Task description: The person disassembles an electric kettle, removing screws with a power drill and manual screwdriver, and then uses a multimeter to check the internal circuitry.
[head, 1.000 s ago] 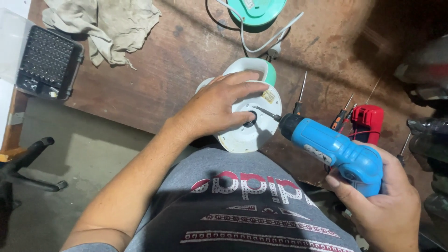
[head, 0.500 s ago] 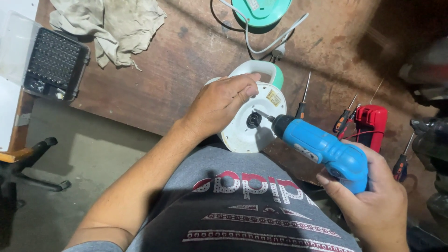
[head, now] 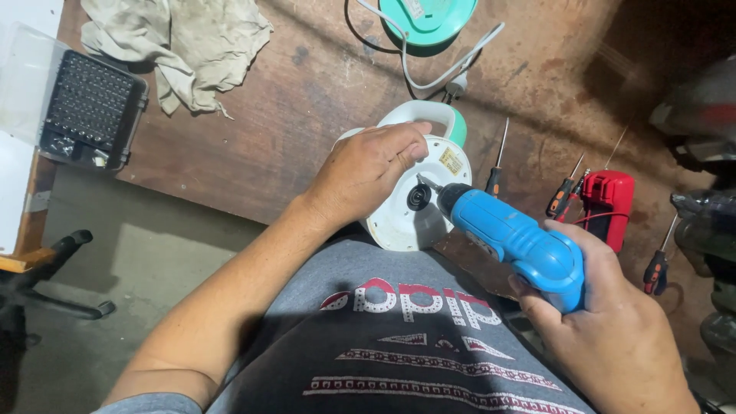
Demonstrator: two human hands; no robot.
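Note:
A white and mint-green kettle [head: 429,165] lies upside down at the near edge of a wooden table [head: 291,115], its round white underside facing me. My left hand [head: 366,170] is spread over the top left of that underside and presses on it. My right hand [head: 606,337] grips a blue electric screwdriver [head: 515,238] by its handle. The screwdriver's bit touches the kettle's underside beside a black round socket [head: 418,197] at its centre.
A mint-green kettle base [head: 431,19] with a white cord [head: 452,69] sits at the table's far side. A crumpled rag [head: 180,46] and a black bit case [head: 88,107] lie at the left. Several screwdrivers [head: 563,195] and a red device [head: 609,203] lie at the right.
My right hand has brought the blue screwdriver left, so its bit now reaches the kettle's underside near the centre. My left hand stays on the kettle.

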